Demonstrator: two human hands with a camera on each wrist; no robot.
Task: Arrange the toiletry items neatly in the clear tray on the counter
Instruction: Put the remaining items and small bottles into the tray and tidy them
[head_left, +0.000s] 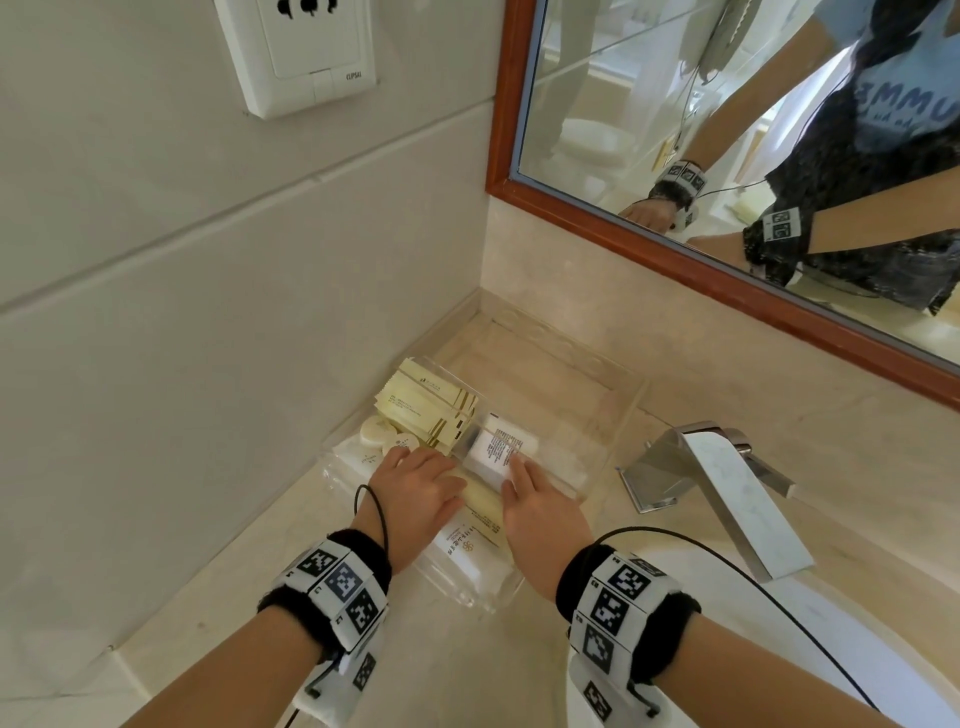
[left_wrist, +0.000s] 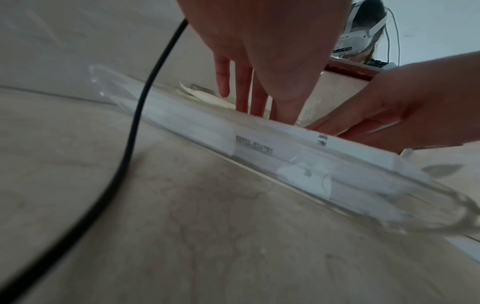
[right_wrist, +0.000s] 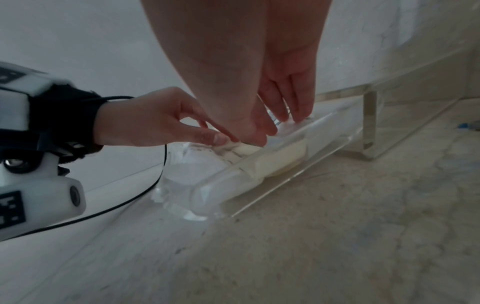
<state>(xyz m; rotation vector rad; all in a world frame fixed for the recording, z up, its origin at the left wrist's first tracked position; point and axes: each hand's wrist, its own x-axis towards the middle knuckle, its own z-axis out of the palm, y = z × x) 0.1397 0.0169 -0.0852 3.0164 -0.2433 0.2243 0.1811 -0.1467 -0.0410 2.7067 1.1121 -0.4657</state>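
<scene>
The clear tray (head_left: 635, 400) sits in the counter's corner against the wall. At its far left lie several cream sachets (head_left: 426, 405) and two round soaps (head_left: 377, 431); a white packet with printed text (head_left: 497, 441) lies mid-tray. My left hand (head_left: 426, 467) rests with straight fingers on the items, its thumb (right_wrist: 215, 139) touching a cream packet (head_left: 483, 501). My right hand (head_left: 519, 478) presses straight fingers onto the white packet, thumb on the cream packet (right_wrist: 245, 150). A white packet with a gold logo (head_left: 465, 545) lies at the near end. What lies under my palms is hidden.
A chrome faucet (head_left: 711, 478) stands right of the tray, beside the white basin (head_left: 805, 623). A wood-framed mirror (head_left: 675, 249) hangs behind, a wall socket (head_left: 301, 47) on the tiled left wall. Black cables (left_wrist: 135, 133) trail from both wrists over the beige counter (right_wrist: 337, 236).
</scene>
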